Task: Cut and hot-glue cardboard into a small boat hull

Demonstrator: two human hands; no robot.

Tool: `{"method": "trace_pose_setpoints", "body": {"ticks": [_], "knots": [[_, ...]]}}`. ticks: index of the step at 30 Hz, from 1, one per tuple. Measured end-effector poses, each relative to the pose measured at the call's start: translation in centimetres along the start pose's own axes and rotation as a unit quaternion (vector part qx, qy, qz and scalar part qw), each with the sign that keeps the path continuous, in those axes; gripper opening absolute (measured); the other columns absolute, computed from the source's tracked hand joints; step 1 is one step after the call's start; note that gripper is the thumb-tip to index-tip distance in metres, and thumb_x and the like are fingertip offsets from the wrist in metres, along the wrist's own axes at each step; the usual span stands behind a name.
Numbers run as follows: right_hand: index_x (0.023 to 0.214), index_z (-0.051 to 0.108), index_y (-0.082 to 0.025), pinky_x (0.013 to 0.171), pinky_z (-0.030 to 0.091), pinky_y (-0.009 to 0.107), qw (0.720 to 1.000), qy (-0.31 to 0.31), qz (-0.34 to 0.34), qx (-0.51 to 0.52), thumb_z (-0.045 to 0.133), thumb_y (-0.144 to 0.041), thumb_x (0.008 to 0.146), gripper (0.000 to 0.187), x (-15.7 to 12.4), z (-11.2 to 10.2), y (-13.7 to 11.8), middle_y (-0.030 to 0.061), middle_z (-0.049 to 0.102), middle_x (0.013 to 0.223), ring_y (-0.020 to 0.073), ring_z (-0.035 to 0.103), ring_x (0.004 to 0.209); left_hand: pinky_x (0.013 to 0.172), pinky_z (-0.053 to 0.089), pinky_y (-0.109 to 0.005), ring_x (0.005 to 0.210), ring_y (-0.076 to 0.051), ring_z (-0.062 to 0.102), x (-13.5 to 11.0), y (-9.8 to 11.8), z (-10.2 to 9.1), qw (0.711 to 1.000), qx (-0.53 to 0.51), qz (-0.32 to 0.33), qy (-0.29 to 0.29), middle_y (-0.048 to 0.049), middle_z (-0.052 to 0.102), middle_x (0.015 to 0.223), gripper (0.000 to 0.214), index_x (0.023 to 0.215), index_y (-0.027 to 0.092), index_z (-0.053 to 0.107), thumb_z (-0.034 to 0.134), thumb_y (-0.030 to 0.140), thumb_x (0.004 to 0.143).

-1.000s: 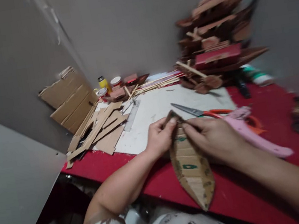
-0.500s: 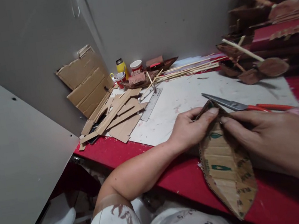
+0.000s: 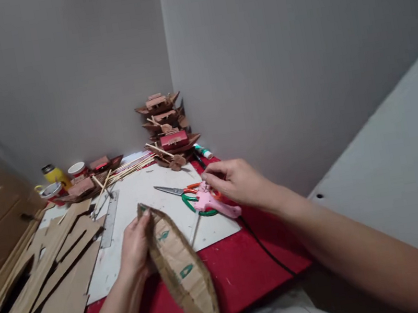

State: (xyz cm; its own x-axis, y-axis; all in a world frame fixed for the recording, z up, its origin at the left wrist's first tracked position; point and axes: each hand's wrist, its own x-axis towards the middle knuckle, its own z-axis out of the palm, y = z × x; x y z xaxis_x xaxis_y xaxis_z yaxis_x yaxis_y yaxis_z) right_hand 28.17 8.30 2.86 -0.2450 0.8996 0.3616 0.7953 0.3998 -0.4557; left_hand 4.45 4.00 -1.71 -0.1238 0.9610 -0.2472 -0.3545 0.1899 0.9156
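In the head view, my left hand [image 3: 135, 242] grips a boat-shaped cardboard hull [image 3: 184, 274] by its far end. The hull is tilted, its inside facing me with green printed marks, and its pointed near end hangs over the table's front edge. My right hand [image 3: 229, 181] is reached out over the table, thumb and fingers pinched together beside a pink glue gun [image 3: 216, 204] with a black cord. What the pinch holds, if anything, I cannot make out. Scissors [image 3: 170, 189] with orange handles lie partly under the glue gun, along with a green-handled tool [image 3: 189, 202].
Cardboard strips [image 3: 56, 255] cover the left side, near a clear ruler [image 3: 110, 220]. Finished model boats [image 3: 170, 141] are stacked in the corner. Thin sticks [image 3: 131, 167], paper cups [image 3: 77, 170] and a yellow bottle [image 3: 55, 175] stand or lie along the back wall.
My view has swung to the right. My right hand has left the cardboard hull and moved over to the glue gun. My left hand still holds the hull.
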Motion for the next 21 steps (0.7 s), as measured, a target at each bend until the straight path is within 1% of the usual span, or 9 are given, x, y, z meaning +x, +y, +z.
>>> {"method": "trace_pose_setpoints", "body": {"ticks": [1, 3, 5, 7, 11, 14, 17, 19, 21], "knots": [[0.078, 0.068, -0.018, 0.058, 0.036, 0.026, 0.999, -0.005, 0.018, -0.031, 0.046, -0.027, 0.091, 0.027, -0.3, -0.4, 0.5, 0.0046, 0.070, 0.075, 0.0162, 0.058, 0.065, 0.045, 0.046, -0.027, 0.044, -0.017, 0.059, -0.2, 0.2, -0.4, 1.000, 0.004, -0.020, 0.001, -0.0006, 0.065, 0.055, 0.027, 0.074, 0.015, 0.063, 0.078, 0.036, 0.064], [0.090, 0.069, -0.018, 0.062, 0.037, 0.027, 0.994, -0.043, 0.044, -0.086, 0.049, -0.029, 0.090, 0.023, -1.1, -0.5, 1.3, 0.0073, 0.072, 0.090, 0.0186, 0.062, 0.075, 0.044, 0.047, -0.026, 0.042, -0.017, 0.060, -0.5, 0.7, -1.2, 0.999, 0.012, -0.047, 0.008, -0.0011, 0.066, 0.055, 0.024, 0.072, 0.015, 0.063, 0.078, 0.031, 0.064], [0.099, 0.067, -0.017, 0.066, 0.039, 0.028, 0.987, -0.090, 0.047, -0.123, 0.053, -0.036, 0.089, 0.026, -1.8, 0.2, 1.5, 0.0106, 0.070, 0.101, 0.0221, 0.063, 0.086, 0.045, 0.048, -0.026, 0.043, -0.017, 0.062, -0.7, 1.0, -2.0, 0.998, 0.018, -0.061, 0.017, -0.0013, 0.066, 0.056, 0.022, 0.072, 0.015, 0.062, 0.078, 0.027, 0.064], [0.105, 0.065, -0.016, 0.068, 0.041, 0.028, 0.981, -0.126, 0.039, -0.142, 0.056, -0.041, 0.087, 0.032, -2.2, 1.2, 1.4, 0.0127, 0.069, 0.106, 0.0249, 0.063, 0.093, 0.046, 0.050, -0.026, 0.045, -0.017, 0.063, -0.6, 1.2, -2.6, 0.997, 0.022, -0.068, 0.022, -0.0016, 0.068, 0.058, 0.021, 0.075, 0.015, 0.063, 0.078, 0.025, 0.064], [0.110, 0.060, -0.015, 0.065, 0.041, 0.029, 0.975, -0.152, 0.036, -0.155, 0.058, -0.034, 0.084, 0.032, -2.6, 2.8, 1.4, 0.0139, 0.069, 0.107, 0.0253, 0.066, 0.086, 0.045, 0.049, -0.025, 0.044, -0.016, 0.062, -0.1, 0.9, -3.6, 0.997, 0.025, -0.066, 0.020, -0.0012, 0.068, 0.058, 0.024, 0.078, 0.015, 0.065, 0.080, 0.026, 0.063], [0.114, 0.056, -0.016, 0.061, 0.040, 0.029, 0.981, -0.136, 0.044, -0.131, 0.054, -0.032, 0.086, 0.032, -2.9, 3.1, 2.0, 0.0128, 0.070, 0.102, 0.0241, 0.065, 0.078, 0.047, 0.049, -0.024, 0.047, -0.015, 0.062, 0.1, 0.4, -4.1, 0.998, 0.020, -0.058, 0.016, -0.0014, 0.069, 0.060, 0.031, 0.081, 0.014, 0.067, 0.084, 0.030, 0.060], [0.104, 0.054, -0.020, 0.061, 0.042, 0.029, 0.993, -0.099, 0.059, -0.036, 0.056, -0.033, 0.085, 0.023, -3.2, 2.6, 3.0, 0.0081, 0.069, 0.089, 0.0204, 0.062, 0.070, 0.049, 0.049, -0.022, 0.050, -0.014, 0.062, 0.1, 0.0, -4.4, 0.999, 0.015, -0.049, 0.015, -0.0014, 0.070, 0.063, 0.034, 0.080, 0.015, 0.070, 0.086, 0.035, 0.058], [0.102, 0.052, -0.022, 0.064, 0.045, 0.028, 0.996, -0.063, 0.068, 0.019, 0.053, -0.035, 0.087, 0.020, -3.3, 1.8, 3.4, 0.0085, 0.068, 0.095, 0.0184, 0.060, 0.073, 0.049, 0.048, -0.021, 0.051, -0.013, 0.061, 0.0, -0.1, -4.5, 0.999, 0.012, -0.045, 0.015, -0.0008, 0.070, 0.063, 0.033, 0.078, 0.016, 0.070, 0.086, 0.036, 0.057], [0.105, 0.048, -0.022, 0.064, 0.047, 0.026, 0.995, -0.037, 0.076, 0.051, 0.046, -0.039, 0.091, 0.022, -3.3, 0.7, 3.7, 0.0109, 0.066, 0.103, 0.0167, 0.060, 0.074, 0.048, 0.047, -0.020, 0.050, -0.012, 0.060, -0.3, -0.1, -4.4, 0.999, 0.009, -0.043, 0.017, 0.0000, 0.069, 0.061, 0.031, 0.073, 0.016, 0.069, 0.086, 0.037, 0.058]]}}
